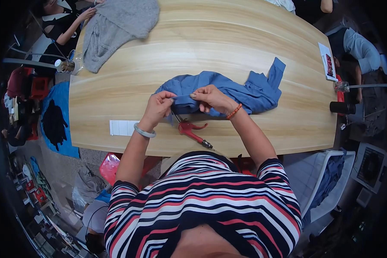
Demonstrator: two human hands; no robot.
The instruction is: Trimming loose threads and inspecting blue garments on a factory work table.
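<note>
A blue garment [228, 88] lies bunched across the middle of the wooden table, one narrow sleeve-like end pointing up at its right. My left hand [160, 105] pinches the near left edge of the cloth, fingers closed. A short way to the right, my right hand [211, 99] pinches the same edge between thumb and forefinger, so a short stretch of fabric runs between the two. Just below my hands lies a red-handled tool [191, 131], perhaps scissors or snips; its upper end is partly hidden beside the cloth.
A white paper strip [122, 127] lies left of the tool. At the far left a person handles a grey knitted garment [120, 28]. A white tray [327, 62] and a black cylinder [342, 107] sit along the right edge. A white bin [331, 185] of blue cloth stands at lower right.
</note>
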